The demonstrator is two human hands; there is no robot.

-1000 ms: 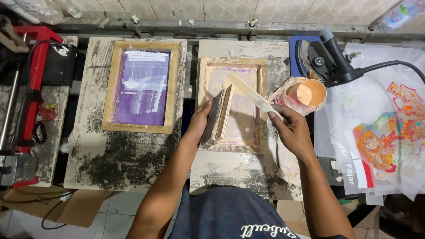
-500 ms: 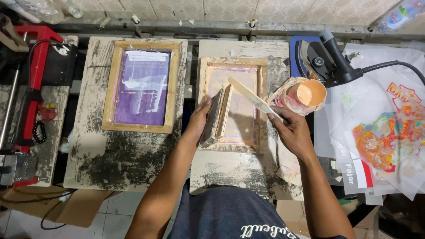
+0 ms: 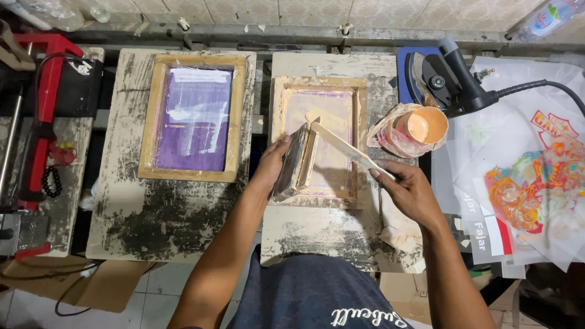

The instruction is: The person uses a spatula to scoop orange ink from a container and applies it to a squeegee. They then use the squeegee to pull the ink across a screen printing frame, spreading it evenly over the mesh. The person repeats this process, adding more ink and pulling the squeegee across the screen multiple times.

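Colourful printed transfer sheets (image 3: 527, 183) far right, plastic bottle (image 3: 548, 15) with label top right

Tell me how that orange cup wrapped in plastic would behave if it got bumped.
The cup looks small and light, so it would probably slide or tip easily. It is open-topped with orange paint inside, so tipping would likely spill. The crumpled plastic wrap looks floppy and may snag.

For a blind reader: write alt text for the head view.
The left hand tilts a squeegee over a wooden screen frame while the right hand scrapes it with a flat stick. A cup of orange ink stands nearby.
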